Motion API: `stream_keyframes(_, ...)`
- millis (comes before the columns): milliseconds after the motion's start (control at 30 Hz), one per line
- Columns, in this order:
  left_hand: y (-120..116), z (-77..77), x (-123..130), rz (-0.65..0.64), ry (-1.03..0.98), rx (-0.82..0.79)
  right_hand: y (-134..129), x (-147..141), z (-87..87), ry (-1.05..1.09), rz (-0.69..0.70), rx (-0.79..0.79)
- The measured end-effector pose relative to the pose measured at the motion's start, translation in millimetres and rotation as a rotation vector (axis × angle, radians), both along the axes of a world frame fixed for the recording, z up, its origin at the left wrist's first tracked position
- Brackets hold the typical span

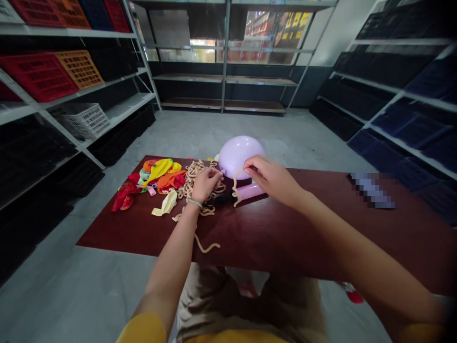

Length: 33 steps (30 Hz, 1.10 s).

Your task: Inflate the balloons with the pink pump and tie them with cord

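An inflated purple balloon [240, 151] rests at the table's far edge, its neck towards me. My left hand [206, 183] is closed in a pinch at that neck. Between thumb and finger of my right hand [269, 178], a curly beige cord [235, 188] hangs down in front of the balloon. Under my hands lies a balloon pump with a pink barrel [249, 191] and a black end [223, 198]. A heap of beige cords [193, 176] spreads behind and beside my left hand. One loose cord [207, 248] trails towards the near edge.
Uninflated balloons in several colours [162, 176] lie at the left of the dark red table [285, 238], with a pale yellow one [166, 204] nearer. A pixelated flat object [373, 190] is at the right. Shelves with crates [39, 76] line the sides.
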<state>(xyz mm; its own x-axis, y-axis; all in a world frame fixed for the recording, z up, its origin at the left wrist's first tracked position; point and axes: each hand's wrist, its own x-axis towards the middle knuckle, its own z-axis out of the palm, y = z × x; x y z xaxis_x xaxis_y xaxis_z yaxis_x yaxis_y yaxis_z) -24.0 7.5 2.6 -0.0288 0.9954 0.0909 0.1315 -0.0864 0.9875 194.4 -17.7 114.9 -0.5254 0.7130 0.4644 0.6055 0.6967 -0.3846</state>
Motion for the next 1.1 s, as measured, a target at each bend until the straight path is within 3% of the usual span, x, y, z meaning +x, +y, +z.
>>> stream_keyframes(367,-2,-2.8,9,0.024,0.046,0.034,57,-36,59.6,0.117,-0.095,0.235)
stream_keyframes(567,-5,-2.8,9,0.061,0.165,0.093,74,-67,65.5,0.148,-0.09,0.248)
stream_keyframes(800,-5,-3.8,11,0.065,0.236,0.076,85,-75,81.5,0.187,-0.124,0.311)
stream_keyframes(933,-4,-5.3,12,0.08,0.248,0.094,80,-75,73.5,0.134,-0.154,0.246)
stream_keyframes(1100,-6,-4.8,10,0.115,0.301,0.194,63,-64,30.2,-0.002,-0.156,0.122)
